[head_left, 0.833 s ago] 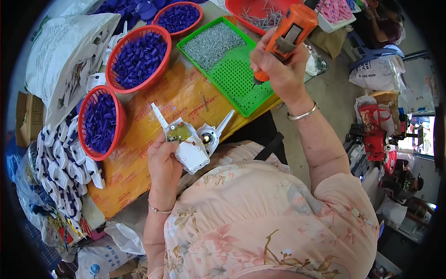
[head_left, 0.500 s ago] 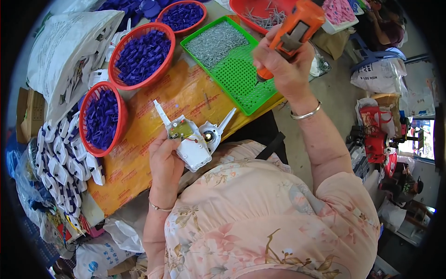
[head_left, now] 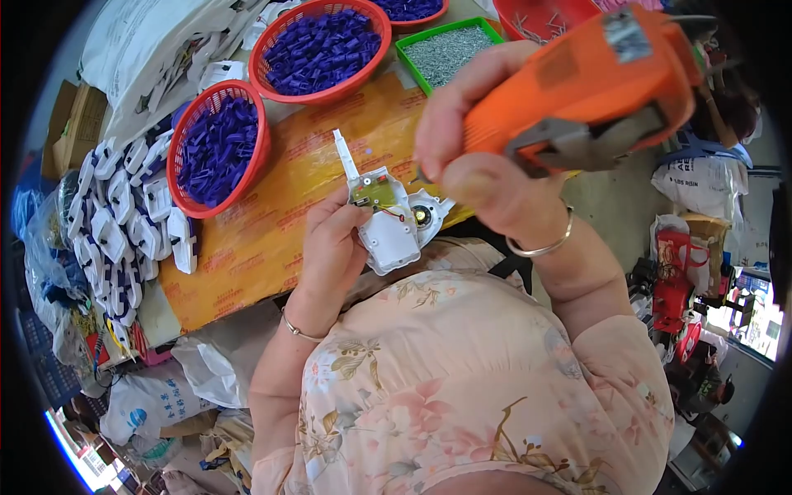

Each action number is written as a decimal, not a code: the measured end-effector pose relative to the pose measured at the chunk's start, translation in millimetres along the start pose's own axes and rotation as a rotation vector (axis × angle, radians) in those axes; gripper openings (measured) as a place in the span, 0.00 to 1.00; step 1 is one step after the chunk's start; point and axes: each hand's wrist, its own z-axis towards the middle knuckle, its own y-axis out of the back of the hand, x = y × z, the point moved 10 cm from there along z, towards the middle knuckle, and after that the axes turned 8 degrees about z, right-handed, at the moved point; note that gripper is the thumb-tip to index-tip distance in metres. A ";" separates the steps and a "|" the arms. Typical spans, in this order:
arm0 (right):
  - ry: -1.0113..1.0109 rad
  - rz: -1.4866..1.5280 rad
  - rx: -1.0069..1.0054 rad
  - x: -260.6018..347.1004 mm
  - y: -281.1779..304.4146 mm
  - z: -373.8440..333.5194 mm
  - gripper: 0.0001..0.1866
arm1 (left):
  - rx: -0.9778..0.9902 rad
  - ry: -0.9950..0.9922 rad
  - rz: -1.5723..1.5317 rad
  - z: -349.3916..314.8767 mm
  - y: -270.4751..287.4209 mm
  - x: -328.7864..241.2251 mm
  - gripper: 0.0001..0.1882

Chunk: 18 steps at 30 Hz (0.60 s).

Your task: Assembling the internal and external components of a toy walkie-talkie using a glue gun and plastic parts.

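Note:
My left hand (head_left: 328, 243) grips a white plastic housing (head_left: 392, 246) by its left side, fingers and thumb closed on it. The housing lies open side up, showing a green circuit board (head_left: 374, 195), thin wires and a round part with a shiny centre (head_left: 422, 216). One white strip sticks up from its far end; a second arm on its right is partly behind my right hand. Wrapped round an orange electric screwdriver (head_left: 577, 95), my right hand (head_left: 495, 181) hangs above and right of the housing. The driver's tip points down-left near the circuit board; whether it touches, I cannot tell.
Two red baskets (head_left: 261, 157) (head_left: 382, 45) hold purple plastic parts; another stands behind. A green tray (head_left: 415, 73) of small screws is partly covered by my right hand. White-and-purple assembled pieces (head_left: 124, 223) pile up at the left of the yellow-covered table (head_left: 239, 268).
My right hand has brought the screwdriver down and closer to the housing. The whole view has shifted, so the table and baskets sit further right and higher. My left hand keeps its hold.

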 end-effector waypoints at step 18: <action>-0.027 -0.076 0.110 -30.6 -22.7 -6.3 0.29 | -0.009 0.001 -0.085 3.2 8.0 7.2 0.21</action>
